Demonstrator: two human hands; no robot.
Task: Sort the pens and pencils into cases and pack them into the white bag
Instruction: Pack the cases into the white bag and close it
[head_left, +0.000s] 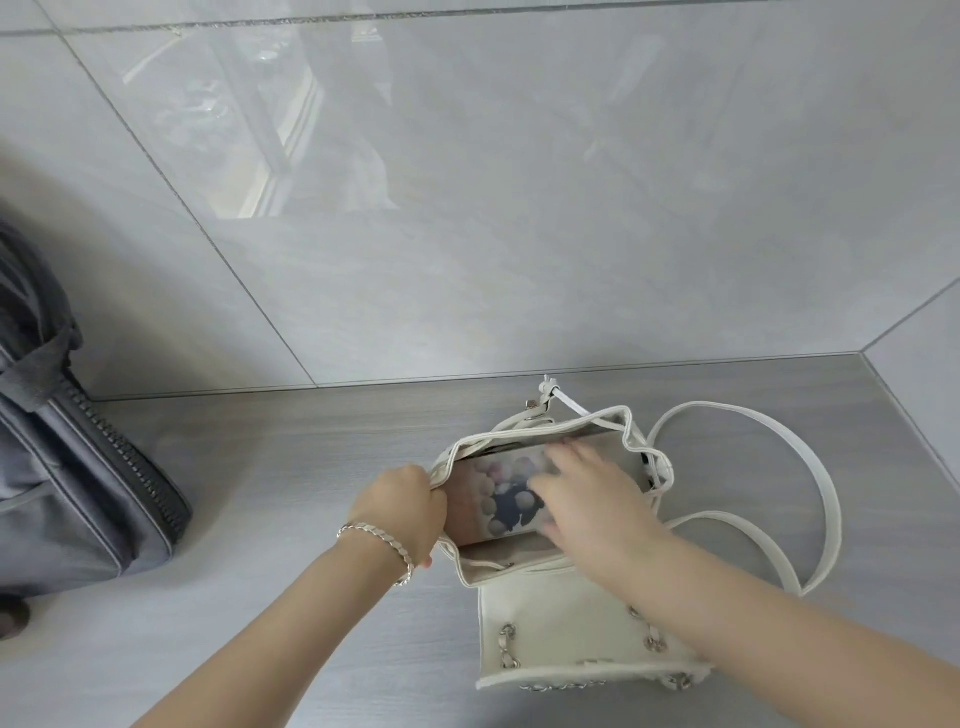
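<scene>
The white bag (561, 623) stands on the grey wood-grain surface at lower centre, its mouth open. My left hand (402, 506) grips the left rim of the mouth and holds it apart. Inside the opening lies a case (498, 499) with a pattern of pale round shapes and a dark patch. My right hand (587, 493) lies flat on top of that case with fingers spread, blurred by motion. No loose pens or pencils are in view.
A grey zipped bag (67, 457) sits at the left edge. The white bag's long straps (826, 499) loop over the surface to the right. A glossy tiled wall (467, 208) rises right behind the surface.
</scene>
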